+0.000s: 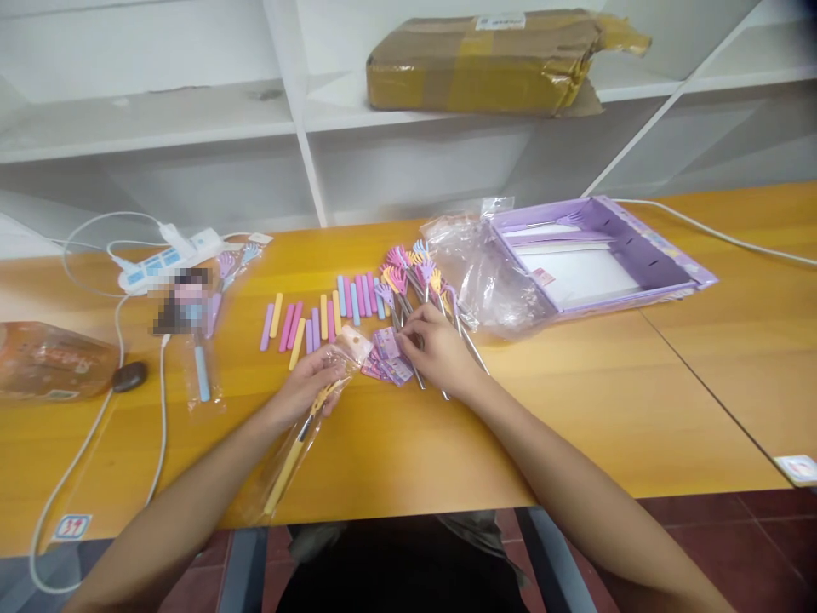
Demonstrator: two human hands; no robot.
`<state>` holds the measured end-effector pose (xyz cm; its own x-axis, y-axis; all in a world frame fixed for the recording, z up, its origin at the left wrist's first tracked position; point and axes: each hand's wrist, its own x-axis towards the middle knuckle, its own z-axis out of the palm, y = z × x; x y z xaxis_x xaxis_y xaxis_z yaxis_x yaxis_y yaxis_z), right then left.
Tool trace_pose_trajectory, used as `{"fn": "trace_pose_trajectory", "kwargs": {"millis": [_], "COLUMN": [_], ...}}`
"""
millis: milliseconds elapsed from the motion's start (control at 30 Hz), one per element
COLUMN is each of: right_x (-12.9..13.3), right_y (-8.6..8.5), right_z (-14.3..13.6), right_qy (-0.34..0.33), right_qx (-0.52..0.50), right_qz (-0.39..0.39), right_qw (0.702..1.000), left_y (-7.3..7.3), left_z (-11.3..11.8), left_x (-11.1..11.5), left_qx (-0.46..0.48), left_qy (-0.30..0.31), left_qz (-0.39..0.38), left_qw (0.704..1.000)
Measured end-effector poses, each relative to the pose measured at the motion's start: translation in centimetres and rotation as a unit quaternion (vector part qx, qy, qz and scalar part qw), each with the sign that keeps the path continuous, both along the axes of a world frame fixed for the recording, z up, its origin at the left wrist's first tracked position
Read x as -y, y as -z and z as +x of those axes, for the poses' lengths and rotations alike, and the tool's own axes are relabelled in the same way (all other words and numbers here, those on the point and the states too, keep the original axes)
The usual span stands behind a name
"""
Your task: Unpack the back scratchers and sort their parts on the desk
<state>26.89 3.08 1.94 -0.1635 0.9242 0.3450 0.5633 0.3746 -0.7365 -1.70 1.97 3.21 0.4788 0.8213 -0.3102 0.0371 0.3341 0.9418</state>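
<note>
My left hand point(314, 379) is closed around a yellow back scratcher point(287, 464) in a clear plastic sleeve with a pale pink header point(355, 342). Over the purple printed cards point(391, 356), my right hand point(435, 345) has its fingers bent together in a pinch; what they hold, if anything, is hidden. Beside and beneath that hand lie several back scratchers point(408, 277) with metal rods and pink, purple, yellow and blue claw heads. Coloured handle sleeves point(297, 328) are spread in a row to the left of them.
An open purple box point(657, 243) stands at the back right, with crumpled clear plastic point(472, 264) beside it. A power strip point(169, 260), white cables, bagged back scratchers point(202, 370) and an orange bag point(54, 362) occupy the left. A taped carton point(478, 64) rests on the shelf.
</note>
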Motion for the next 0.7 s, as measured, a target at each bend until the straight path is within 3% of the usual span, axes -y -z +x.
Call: {"fn": "trace_pose_trajectory", "kwargs": {"millis": [300,400,567,633,700], "right_x": [0.4,0.7,1.9,2.6,3.1], "right_y": [-0.5,-0.8,-1.1,-1.2,-1.5], "right_z": [-0.5,-0.9,-2.7,-3.4,-3.7], "right_qy": [-0.007,-0.061,-0.197,-0.161,-0.007], "right_qx": [0.065,0.066,-0.053,-0.103,-0.182], "right_qz": [0.082,0.080,-0.001,-0.011,0.032], "right_qw": [0.995,0.993,0.979,0.982,0.983], "left_y": [0.1,0.4,0.2,-0.1,-0.2], "left_z": [0.1,0.1,0.0,-0.1,-0.2], "left_x": [0.0,0.0,0.2,0.3,0.4], "left_qx": [0.001,0.005,0.007,0.009,0.028], "left_qy": [0.016,0.039,0.102,0.135,0.195], "left_qz": [-0.006,-0.001,0.018,-0.002,-0.038], "left_qw": [1.000,0.999,0.995,0.991,0.980]}}
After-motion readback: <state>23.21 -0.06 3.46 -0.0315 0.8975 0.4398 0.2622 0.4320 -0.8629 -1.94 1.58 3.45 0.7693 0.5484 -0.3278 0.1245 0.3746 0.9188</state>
